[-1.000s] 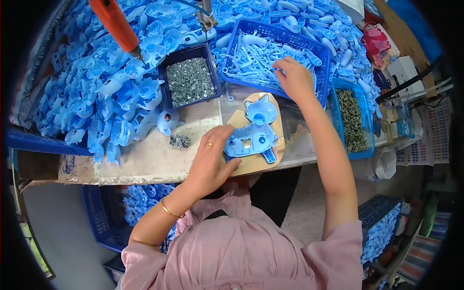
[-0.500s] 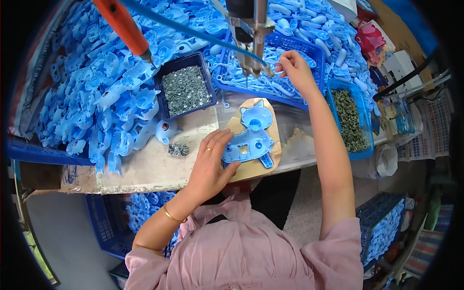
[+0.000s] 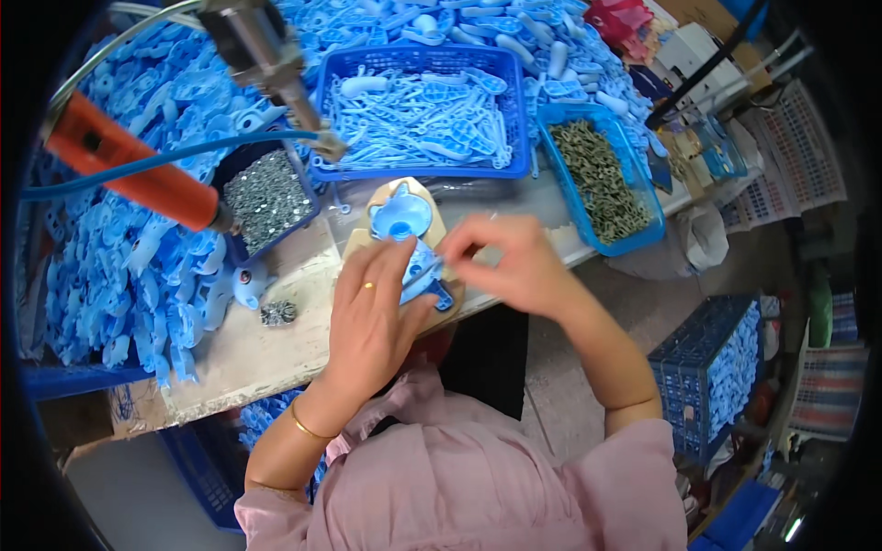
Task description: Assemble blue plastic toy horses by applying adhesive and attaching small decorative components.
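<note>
A light blue, animal-shaped plastic shell lies hollow side up in a tan wooden holder at the table's front edge. My left hand rests across its lower part, fingers stretched and thumb apart, hiding much of it. Close to the shell's right side is my right hand, slightly blurred, with thumb and fingertips pinched together. Whatever lies between those fingertips is too small to make out. Beyond the shell stands a blue basket of thin light blue stick-like parts.
A dark bin of screws stands left of the holder, below an orange powered screwdriver and a metal tool head. Blue shells heap at left. A blue tray of greenish-brown metal pieces sits right. A crate stands lower right.
My right hand has come back from the basket of stick-like parts to the shell. My left hand has stayed on the shell. The whole view has shifted, so the table appears farther left.
</note>
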